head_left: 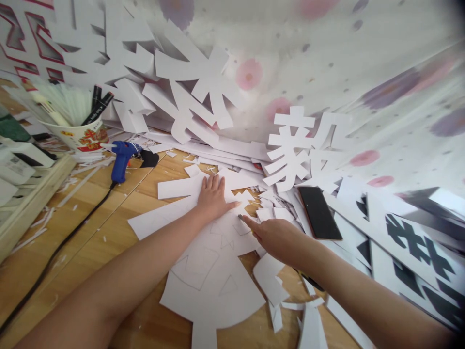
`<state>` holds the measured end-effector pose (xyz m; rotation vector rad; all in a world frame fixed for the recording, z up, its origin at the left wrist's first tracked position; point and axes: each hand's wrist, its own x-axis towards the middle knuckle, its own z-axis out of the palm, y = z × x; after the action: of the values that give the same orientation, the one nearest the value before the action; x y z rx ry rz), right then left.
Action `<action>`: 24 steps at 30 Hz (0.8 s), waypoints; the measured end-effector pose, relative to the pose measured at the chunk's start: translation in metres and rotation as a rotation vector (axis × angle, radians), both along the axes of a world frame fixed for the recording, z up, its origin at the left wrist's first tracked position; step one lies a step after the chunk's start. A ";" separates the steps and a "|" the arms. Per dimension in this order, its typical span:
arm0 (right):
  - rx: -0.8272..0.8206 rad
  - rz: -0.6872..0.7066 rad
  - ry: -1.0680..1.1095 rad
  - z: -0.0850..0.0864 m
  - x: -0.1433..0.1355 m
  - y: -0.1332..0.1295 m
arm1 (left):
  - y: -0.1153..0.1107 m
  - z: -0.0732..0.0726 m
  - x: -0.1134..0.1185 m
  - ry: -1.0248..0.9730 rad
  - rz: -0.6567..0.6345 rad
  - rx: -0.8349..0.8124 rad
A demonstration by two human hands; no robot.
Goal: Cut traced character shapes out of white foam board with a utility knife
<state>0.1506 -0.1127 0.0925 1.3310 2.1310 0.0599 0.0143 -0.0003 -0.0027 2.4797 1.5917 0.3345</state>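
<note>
A large white cut-out sheet [218, 291] with pencil outlines drawn on it lies on the wooden table. My left hand [213, 198] rests flat on its upper part, fingers spread. Just to the right, my right hand [274, 235] is closed round a cutter, its index finger stretched along the tool. Only the small dark tip of the cutter [240, 216] and part of its body below the palm show. That tip is at the sheet's surface, close to my left thumb.
A blue glue gun [122, 160] with a black cord lies at the left, beside a paper cup [82, 135] of pens and glue sticks. A phone [319, 213] lies at the right. White scraps and cut-out characters [290, 145] surround the sheet.
</note>
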 end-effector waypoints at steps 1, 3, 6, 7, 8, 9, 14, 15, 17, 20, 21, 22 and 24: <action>-0.004 0.002 0.001 0.001 0.000 0.000 | 0.000 0.000 0.000 0.001 0.000 0.002; -0.007 0.004 0.001 0.002 0.001 -0.001 | 0.000 0.000 0.000 0.008 -0.001 0.008; -0.014 0.004 0.009 0.002 0.003 -0.003 | 0.001 0.000 0.000 0.025 0.002 0.005; -0.018 0.005 0.013 0.002 0.003 -0.003 | 0.001 0.001 0.000 0.027 0.004 0.004; -0.024 0.004 0.014 0.002 0.004 -0.003 | 0.001 0.001 0.000 0.028 0.004 0.002; -0.030 0.006 0.014 0.002 0.005 -0.004 | 0.001 0.001 0.000 0.027 0.002 0.001; -0.047 0.002 0.001 0.000 0.008 -0.005 | 0.000 0.001 0.000 0.021 0.000 -0.005; -0.047 -0.001 -0.002 -0.001 0.008 -0.006 | 0.000 0.001 0.001 0.021 0.002 -0.004; -0.040 -0.004 -0.008 -0.001 0.009 -0.008 | 0.000 0.000 0.001 0.021 0.005 -0.003; -0.053 -0.006 -0.024 0.001 0.008 -0.011 | 0.001 0.000 0.001 0.028 0.005 -0.013; -0.067 -0.016 -0.037 0.002 0.007 -0.012 | 0.001 0.000 0.001 0.030 0.005 -0.017; -0.082 -0.028 -0.051 0.004 0.005 -0.013 | 0.001 0.000 0.001 0.029 0.004 -0.018; -0.107 -0.047 -0.070 0.005 0.004 -0.014 | 0.001 0.000 0.001 0.024 0.002 -0.014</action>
<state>0.1544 -0.1271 0.0976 1.2972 2.0151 -0.0261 0.0155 0.0004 -0.0026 2.4810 1.6002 0.2935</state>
